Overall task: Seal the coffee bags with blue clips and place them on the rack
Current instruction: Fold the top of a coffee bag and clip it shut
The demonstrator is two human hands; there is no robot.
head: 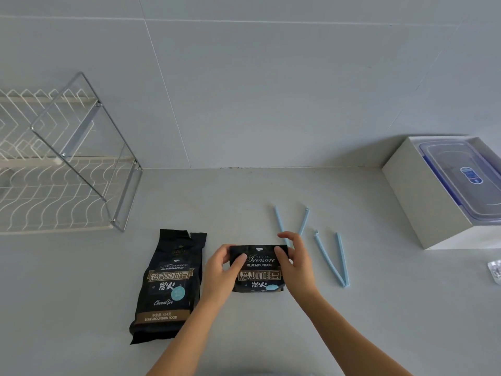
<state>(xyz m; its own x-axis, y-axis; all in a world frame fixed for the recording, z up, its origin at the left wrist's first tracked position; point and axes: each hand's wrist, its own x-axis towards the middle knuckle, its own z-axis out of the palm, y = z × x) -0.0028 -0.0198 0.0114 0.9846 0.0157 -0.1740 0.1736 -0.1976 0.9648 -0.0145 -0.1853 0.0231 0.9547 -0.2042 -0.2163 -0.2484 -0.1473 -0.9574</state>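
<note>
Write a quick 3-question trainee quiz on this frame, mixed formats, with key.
1. True or false: the blue clip right of the hands is clamped on a bag.
2. Which hands grip the folded coffee bag? A) left hand only B) right hand only C) both
3. Fill in: the torn-open coffee bag lies flat on the ___, not on the wire rack.

Key: 1 false, it lies open on the counter; 2 C; 3 counter.

held bag [259, 270] — "Treasure BLUE MOUNTAIN", lying bag [166, 287] — "454"
</note>
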